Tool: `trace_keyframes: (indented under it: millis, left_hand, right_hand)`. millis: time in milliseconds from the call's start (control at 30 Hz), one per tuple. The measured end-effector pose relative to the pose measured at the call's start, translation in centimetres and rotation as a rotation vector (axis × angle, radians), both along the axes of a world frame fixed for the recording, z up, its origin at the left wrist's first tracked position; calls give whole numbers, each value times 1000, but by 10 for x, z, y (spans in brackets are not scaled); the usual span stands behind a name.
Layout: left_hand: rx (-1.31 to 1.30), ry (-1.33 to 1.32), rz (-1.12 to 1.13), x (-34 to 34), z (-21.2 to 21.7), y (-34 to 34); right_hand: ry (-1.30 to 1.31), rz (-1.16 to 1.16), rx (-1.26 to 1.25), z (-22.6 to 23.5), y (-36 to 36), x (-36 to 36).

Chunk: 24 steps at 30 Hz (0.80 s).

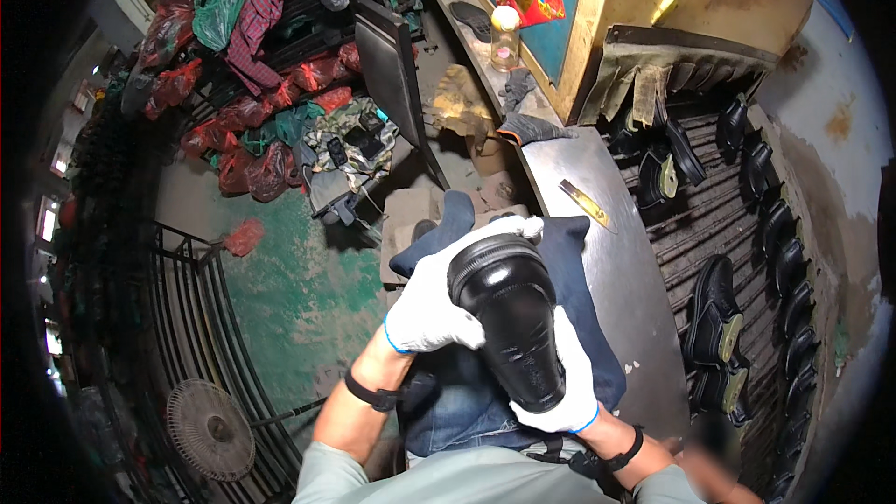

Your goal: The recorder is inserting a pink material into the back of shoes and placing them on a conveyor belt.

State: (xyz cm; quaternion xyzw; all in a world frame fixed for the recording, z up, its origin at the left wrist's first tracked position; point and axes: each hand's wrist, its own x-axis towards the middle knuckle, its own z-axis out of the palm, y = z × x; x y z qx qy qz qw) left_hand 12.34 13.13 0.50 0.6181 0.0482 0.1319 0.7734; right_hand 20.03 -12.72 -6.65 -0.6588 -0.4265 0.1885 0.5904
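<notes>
A black leather shoe point(509, 317) is held over my lap, its rounded toe pointing away from me and its heel end toward me. My left hand point(434, 303), in a white glove with a blue cuff edge, wraps round the toe end from the left, the thumb along the side. In a matching glove, my right hand point(574, 387) cups the heel end from the right and below. Some fingers of both hands are hidden behind the shoe. Dark blue cloth point(593, 317) covers my legs beneath it.
A metal ledge point(616, 261) at my right carries a yellow cutter-like tool point(586, 203), grey gloves point(537, 129) and a jar point(505, 42). Beyond it, several black shoes point(714, 308) stand on a slatted conveyor. A fan point(210, 429) and a metal rack point(187, 299) are at left. A person's blurred part shows lower right.
</notes>
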Motion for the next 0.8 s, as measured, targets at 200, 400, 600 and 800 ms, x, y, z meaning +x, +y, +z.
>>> trace_keyframes:
  millis: [200, 400, 600, 800]
  left_hand:
    - [1012, -52, -51, -7, 85, -13]
    - [1569, -478, -375, -64, -50, -101]
    - [1836, -248, -322, -96, -154, -152]
    - [2051, -111, -182, -102, -149, -164]
  right_hand:
    - [-572, 61, -30, -33, 23, 48]
    - [829, 448, 219, -20, 44, 107]
    - [150, 455, -112, 37, 83, 143]
    - [20, 834, -345, 113, 49, 123]
